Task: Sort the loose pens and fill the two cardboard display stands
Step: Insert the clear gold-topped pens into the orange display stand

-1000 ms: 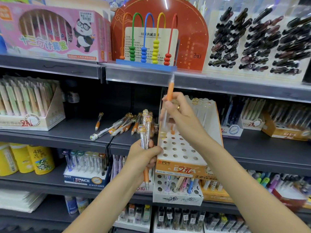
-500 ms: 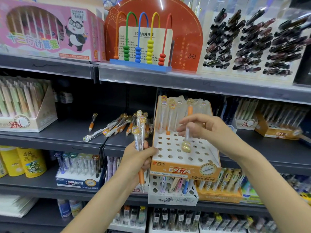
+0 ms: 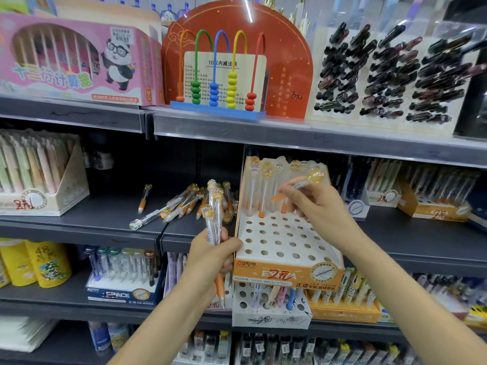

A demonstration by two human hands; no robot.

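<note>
Step in hand: filling of orange cardboard display stand (image 3: 287, 273), one pen at a time.

Right hand (image 3: 320, 206): grip pinched on a single pen (image 3: 307, 181), held slanted over the stand's back row, globe cap up and to the right, orange tip down-left, not yet seated in a hole.

Left hand (image 3: 210, 262): grip clamped round a bundle of pens (image 3: 214, 219), upright, globe caps on top, orange tips below the fist; held just beside the stand's left wall.

Stand: on the middle shelf (image 3: 421, 241), perforated white top mostly vacant; a few pens standing in the back row only.

Loose pens (image 3: 181, 204): heaped on the same shelf, left of the stand; one stray pen (image 3: 144, 197) lying apart, further left.

Second stand: not identified with certainty among the neighbouring display boxes.

Next move, as judged: tip to be steered into a free back-row hole, pen brought upright and dropped in, then a fresh pen drawn from the left-hand bundle. Requires care not to knock the pens already standing.

Remaining: most holes, the bundle, the heap.
</note>
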